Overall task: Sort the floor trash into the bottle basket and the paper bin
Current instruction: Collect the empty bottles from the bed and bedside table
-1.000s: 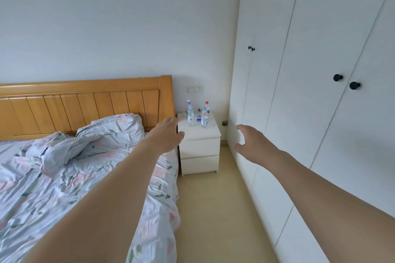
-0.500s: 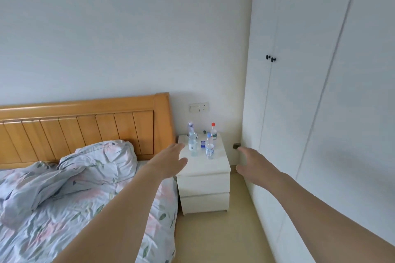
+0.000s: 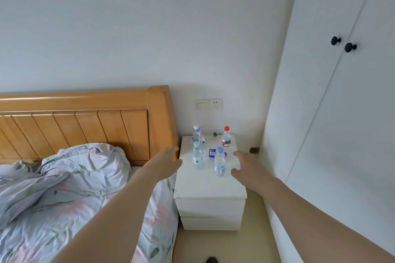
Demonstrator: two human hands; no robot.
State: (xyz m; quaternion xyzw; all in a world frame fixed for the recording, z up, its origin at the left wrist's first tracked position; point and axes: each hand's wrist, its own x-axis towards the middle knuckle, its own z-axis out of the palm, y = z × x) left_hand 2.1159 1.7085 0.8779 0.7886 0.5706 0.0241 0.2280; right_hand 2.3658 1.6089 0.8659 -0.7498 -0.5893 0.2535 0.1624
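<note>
Blue-capped bottle (image 3: 220, 163) stands upright just left of your right hand (image 3: 245, 166), nearer than your left hand (image 3: 165, 161); both hands spread, empty.

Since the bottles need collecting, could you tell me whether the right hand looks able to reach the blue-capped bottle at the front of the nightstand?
Probably yes. The right hand is open just beside the blue-capped bottle, with only bare nightstand top between them; nothing blocks the way.

Rumpled floral duvet (image 3: 64, 188) beside white nightstand (image 3: 210, 205)
</note>
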